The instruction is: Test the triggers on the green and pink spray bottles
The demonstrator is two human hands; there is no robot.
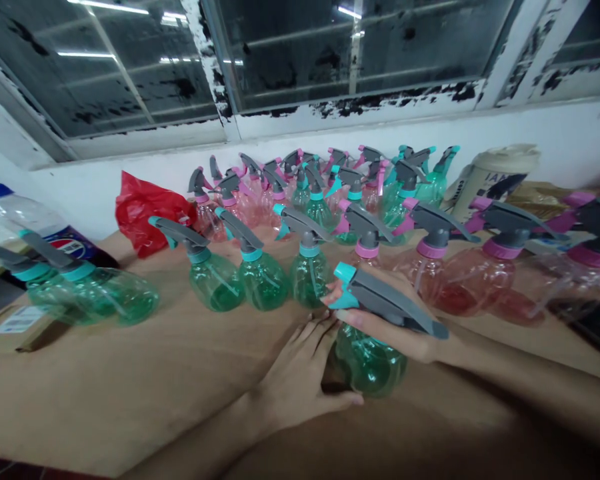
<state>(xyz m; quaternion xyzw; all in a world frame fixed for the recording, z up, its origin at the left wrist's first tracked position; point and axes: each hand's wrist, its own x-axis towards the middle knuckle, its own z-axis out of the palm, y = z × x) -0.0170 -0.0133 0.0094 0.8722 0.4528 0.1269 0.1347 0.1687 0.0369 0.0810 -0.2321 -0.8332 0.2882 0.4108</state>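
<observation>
A green spray bottle [373, 367] with a grey and turquoise trigger head stands, slightly tilted, near the table's front. My right hand [405, 337] is closed around its neck, just under the trigger head; part of the fingers is hidden behind it. Left of this bottle, my left hand [297, 373] lies low over the table with fingers stretched forward and thumb apart, reaching along the bottle's side. Whether it touches the bottle I cannot tell. Just beyond my hands stands another green spray bottle [310, 277], beside a pink spray bottle [367, 250] partly hidden by my right hand.
Several more green and pink spray bottles crowd the back of the wooden table [130, 387] below the window. A red plastic bag [147, 213], a Pepsi bottle [70, 240] and a cardboard piece [43, 333] lie left. At right are a large cup [495, 177] and a dark phone-like object [597, 330].
</observation>
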